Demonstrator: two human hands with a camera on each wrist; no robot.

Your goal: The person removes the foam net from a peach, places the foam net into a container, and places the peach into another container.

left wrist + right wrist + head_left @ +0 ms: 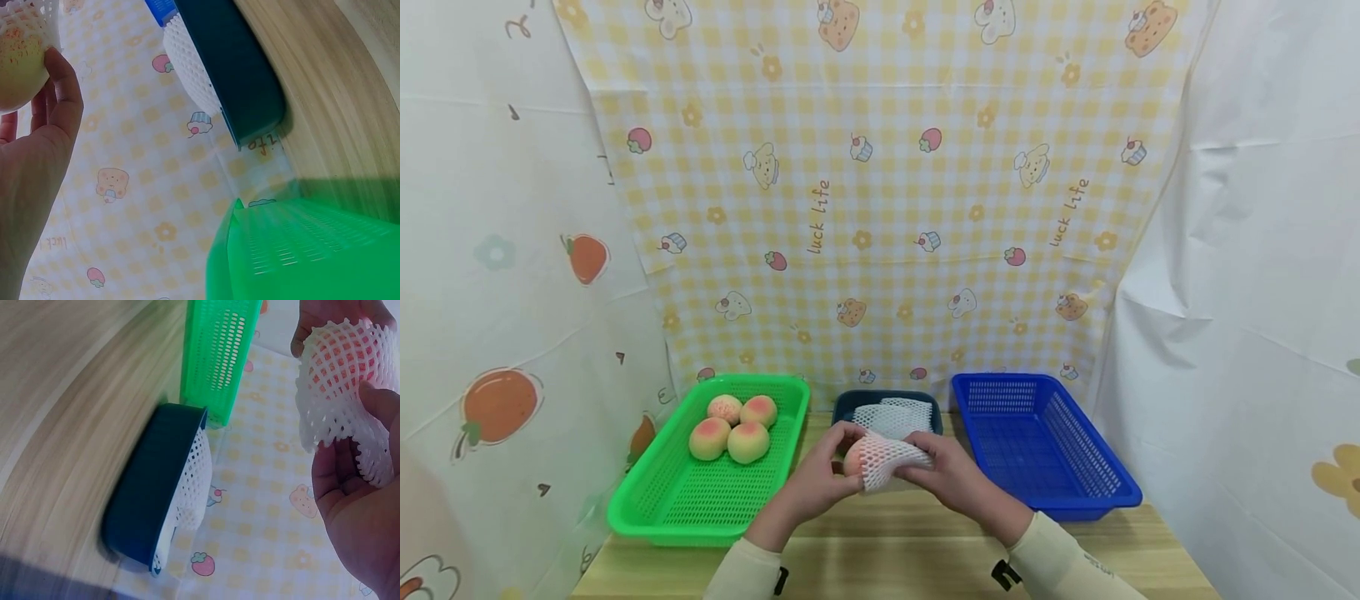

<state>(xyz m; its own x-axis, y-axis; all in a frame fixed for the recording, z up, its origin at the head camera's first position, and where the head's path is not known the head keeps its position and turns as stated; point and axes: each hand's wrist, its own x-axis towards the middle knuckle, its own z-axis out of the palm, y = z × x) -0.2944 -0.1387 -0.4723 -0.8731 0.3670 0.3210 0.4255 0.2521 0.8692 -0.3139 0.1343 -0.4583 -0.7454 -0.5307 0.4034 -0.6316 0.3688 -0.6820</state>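
A peach (853, 458) sits partly inside a white foam net sleeve (880, 461), held above the table in front of the dark tray. My left hand (822, 472) grips the peach on its bare side, with thumb and fingers around it, as the left wrist view also shows. The right hand (953, 476) pinches the loose end of the foam net; in the right wrist view its thumb (381, 403) presses on the netting over the peach. Several more peaches (748, 442) lie in the green basket (700, 500) at the left.
A small dark teal tray (844, 402) behind the hands holds more white foam nets (887, 417). On the right stands a blue basket (1022, 442). All rest on a wooden table (895, 550), with a checkered cloth (880, 208) hanging behind.
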